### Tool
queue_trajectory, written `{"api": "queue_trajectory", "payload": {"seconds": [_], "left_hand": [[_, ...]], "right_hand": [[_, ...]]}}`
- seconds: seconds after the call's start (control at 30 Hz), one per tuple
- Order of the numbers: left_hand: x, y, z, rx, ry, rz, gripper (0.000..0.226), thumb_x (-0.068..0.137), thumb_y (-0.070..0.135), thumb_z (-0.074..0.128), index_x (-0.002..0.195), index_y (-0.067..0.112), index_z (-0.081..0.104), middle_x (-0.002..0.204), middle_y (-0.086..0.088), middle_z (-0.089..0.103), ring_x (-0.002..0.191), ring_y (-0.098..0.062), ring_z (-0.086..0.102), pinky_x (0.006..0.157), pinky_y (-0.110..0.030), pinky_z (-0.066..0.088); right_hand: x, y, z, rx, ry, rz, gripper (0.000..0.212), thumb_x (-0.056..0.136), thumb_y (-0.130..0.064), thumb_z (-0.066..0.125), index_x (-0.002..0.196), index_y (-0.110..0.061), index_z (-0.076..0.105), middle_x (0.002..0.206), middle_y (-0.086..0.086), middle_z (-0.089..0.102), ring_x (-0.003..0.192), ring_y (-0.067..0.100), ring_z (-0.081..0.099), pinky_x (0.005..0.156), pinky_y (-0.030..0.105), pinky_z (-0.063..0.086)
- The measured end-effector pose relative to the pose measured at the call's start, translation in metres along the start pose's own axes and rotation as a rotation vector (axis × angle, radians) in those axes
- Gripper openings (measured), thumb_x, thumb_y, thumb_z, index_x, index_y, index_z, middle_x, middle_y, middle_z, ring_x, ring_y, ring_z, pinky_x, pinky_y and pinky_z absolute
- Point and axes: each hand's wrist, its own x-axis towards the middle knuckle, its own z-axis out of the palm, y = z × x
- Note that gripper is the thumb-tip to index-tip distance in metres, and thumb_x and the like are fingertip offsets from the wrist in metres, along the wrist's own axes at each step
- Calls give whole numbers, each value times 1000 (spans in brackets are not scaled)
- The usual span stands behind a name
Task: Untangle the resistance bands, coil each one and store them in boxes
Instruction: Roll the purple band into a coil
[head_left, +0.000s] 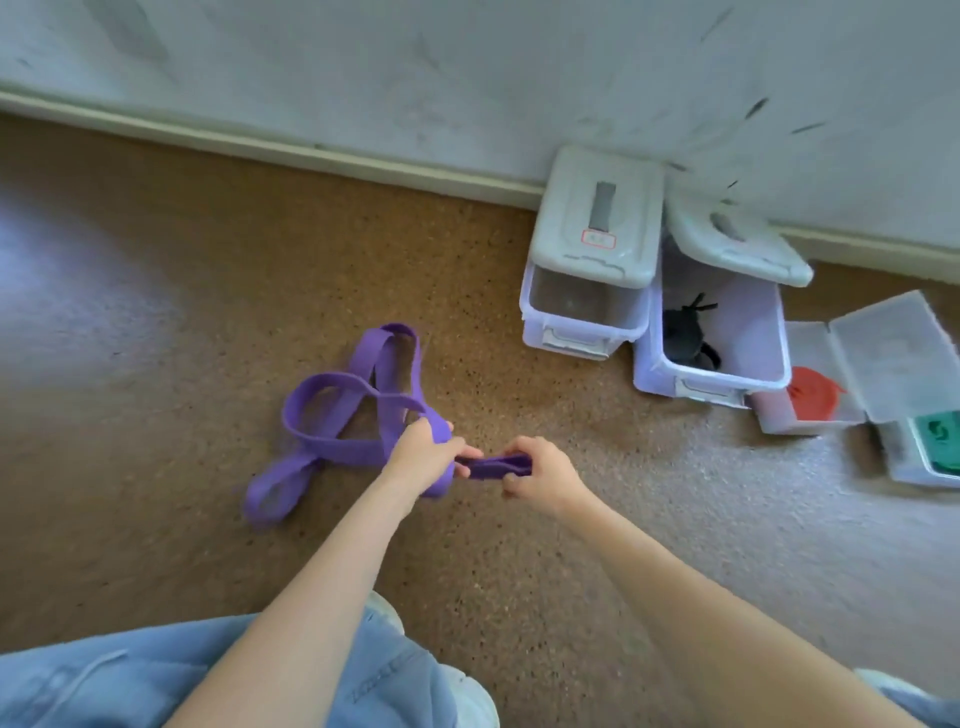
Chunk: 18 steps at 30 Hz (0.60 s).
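Hands x2 (423, 457) (540, 475), 1 purple band (332, 415), 4 boxes (587, 312)

A purple resistance band (332, 415) is spread in loose, crossing loops on the speckled brown floor, with one end drawn up and stretched flat between two hands. Against the wall to the right, a clear box with a grey lid (587, 280) is seen, its lid resting on top. Just beside it, a second clear box (727, 338) is left open, its grey lid tipped back, and a black band (688, 332) is held inside. Further right, a small open case (810, 410) is filled by a coiled red band (813, 392), and another case (914, 457) at the frame edge by a green band (940, 436).
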Motion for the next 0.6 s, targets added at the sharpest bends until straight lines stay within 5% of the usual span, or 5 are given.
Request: {"api": "queue_trajectory", "payload": {"seconds": [0.13,0.37,0.43,0.5,0.6], "left_hand": [[-40,81,37,-250,-170,110,19,95,8,49,112,3,52,93,-6,66,43,-7,61,45,-15,45],[-114,181,78,-104,-660,75,16,94,20,52,95,8,62,82,-7,67,72,-15,63,62,-22,55],[-127,185,75,175,-633,11,23,92,27,57,100,6,62,95,-10,67,81,-19,65,73,-28,56],[-142,189,73,822,-528,52,44,90,43,56,112,6,60,115,-11,63,100,-24,61,86,-36,49],[-163,202,79,1242,-220,375,47,91,47,51,118,9,58,120,-12,60,109,-24,57,86,-34,44]], "right_hand": [[-41,-20,-106,228,251,-60,17,77,1,67,82,-14,63,84,15,65,79,28,62,80,47,52],[-153,-44,-231,235,584,-389,31,78,13,62,82,-18,60,79,2,57,56,0,55,56,11,45],[-181,-43,-249,269,631,-436,26,79,12,62,88,-13,59,79,4,58,54,1,52,56,13,45],[-200,-49,-260,302,626,-473,25,80,9,63,94,-10,56,77,6,59,55,5,53,56,18,47],[-214,-65,-258,87,527,-501,22,79,0,69,97,-8,60,74,0,59,66,16,54,68,35,47]]}}
